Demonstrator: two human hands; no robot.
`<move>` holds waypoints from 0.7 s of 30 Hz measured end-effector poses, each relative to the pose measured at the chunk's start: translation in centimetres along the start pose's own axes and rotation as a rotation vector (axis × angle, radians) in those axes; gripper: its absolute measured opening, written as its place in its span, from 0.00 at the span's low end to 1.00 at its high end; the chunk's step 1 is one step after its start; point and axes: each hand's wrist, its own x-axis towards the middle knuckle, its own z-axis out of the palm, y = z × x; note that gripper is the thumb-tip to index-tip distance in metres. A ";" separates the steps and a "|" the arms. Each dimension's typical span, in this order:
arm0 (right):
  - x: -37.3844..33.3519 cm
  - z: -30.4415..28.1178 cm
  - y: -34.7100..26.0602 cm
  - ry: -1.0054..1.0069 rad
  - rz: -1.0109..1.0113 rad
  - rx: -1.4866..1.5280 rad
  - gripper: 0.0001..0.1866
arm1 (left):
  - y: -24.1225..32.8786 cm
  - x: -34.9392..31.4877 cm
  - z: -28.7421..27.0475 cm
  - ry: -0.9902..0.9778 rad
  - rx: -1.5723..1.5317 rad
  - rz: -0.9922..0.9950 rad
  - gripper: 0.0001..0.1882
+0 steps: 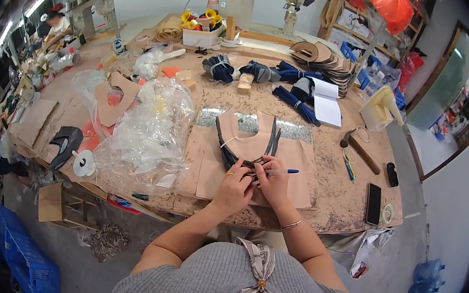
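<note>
A stack of U-shaped dark pieces [224, 152] with a pale tan piece [246, 146] on top lies in front of me on flat tan sheets [209, 172]. A light band [227, 142] is looped round its left arm. My left hand [234, 188], with a ring on it, has its fingers bent over the curved lower edge of the dark pieces. Close beside it, my right hand [273, 185] holds a pen [286, 171] with a blue end pointing right, while its fingertips also touch the dark edge. The fingertips of both hands partly hide that edge.
Left of the stack sits a heap of clear plastic bags [153, 132]. Bundled dark blue pieces [220, 68] and an open notebook [327, 102] lie behind. A hammer [362, 151] and a phone [373, 204] are at the right. A sewing machine [232, 3] stands at the back.
</note>
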 end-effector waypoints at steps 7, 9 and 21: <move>-0.1 0.2 0.4 0.021 0.042 -0.004 0.10 | 0.2 0.1 -0.1 0.012 0.007 0.006 0.10; -0.2 0.1 0.5 0.013 0.027 0.003 0.10 | 0.1 0.1 0.0 0.016 0.011 0.010 0.10; 0.5 -0.7 0.8 0.138 0.323 0.279 0.10 | 0.3 0.1 -0.1 0.045 0.005 0.022 0.09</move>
